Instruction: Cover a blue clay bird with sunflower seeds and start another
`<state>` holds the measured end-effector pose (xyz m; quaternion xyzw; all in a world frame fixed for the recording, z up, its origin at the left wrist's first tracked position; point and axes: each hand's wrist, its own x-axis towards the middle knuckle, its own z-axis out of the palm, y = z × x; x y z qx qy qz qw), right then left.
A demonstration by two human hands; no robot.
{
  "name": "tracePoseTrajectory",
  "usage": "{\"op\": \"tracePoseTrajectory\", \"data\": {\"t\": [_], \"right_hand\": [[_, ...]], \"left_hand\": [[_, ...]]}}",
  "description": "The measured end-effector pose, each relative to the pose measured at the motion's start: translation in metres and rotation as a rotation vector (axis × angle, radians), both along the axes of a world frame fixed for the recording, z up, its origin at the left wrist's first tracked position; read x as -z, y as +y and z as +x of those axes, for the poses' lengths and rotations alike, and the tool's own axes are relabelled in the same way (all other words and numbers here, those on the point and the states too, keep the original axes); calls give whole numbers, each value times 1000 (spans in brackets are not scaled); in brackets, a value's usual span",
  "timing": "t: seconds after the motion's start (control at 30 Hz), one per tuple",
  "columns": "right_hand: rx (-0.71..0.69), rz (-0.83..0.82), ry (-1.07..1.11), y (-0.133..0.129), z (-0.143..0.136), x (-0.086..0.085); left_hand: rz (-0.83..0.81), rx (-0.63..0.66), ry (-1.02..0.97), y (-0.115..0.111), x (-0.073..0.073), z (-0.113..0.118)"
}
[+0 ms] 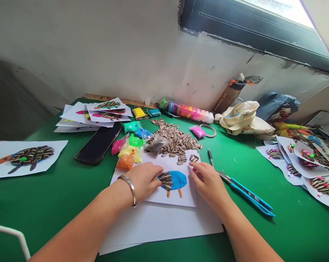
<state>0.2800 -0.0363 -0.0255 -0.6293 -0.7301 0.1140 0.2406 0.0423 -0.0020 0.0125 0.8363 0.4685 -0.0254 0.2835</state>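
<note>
A small white paper carries a blue clay shape with two orange clay legs. Striped sunflower seeds overlap on the left part of the clay. My left hand, with a silver bracelet, has its thumb and fingertips close together at the seeds' left end; whatever is between them is hidden. My right hand rests at the paper's right edge, fingers apart and nothing visibly held. Just above its fingertips lie a few loose seeds. Behind is a large seed pile.
Bagged clay in several colours sits left of the pile. A black phone and a seed-covered picture lie left. At right are a pen, a blue cutter and more pictures. A bottle leans behind.
</note>
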Motion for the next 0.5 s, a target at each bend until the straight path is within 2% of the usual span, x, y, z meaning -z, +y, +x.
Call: {"op": "tracePoseTrajectory", "data": {"t": [0.17, 0.3, 0.4, 0.5], "right_hand": [[-59, 19, 64, 1, -11, 3], [-16, 4, 146, 6, -3, 6], [-9, 21, 120, 15, 5, -1], [-87, 22, 24, 30, 2, -13]], "left_hand": [[24, 6, 32, 2, 1, -1], [45, 2, 56, 2, 2, -1], [56, -2, 58, 1, 1, -2], [53, -34, 58, 1, 2, -2]]}}
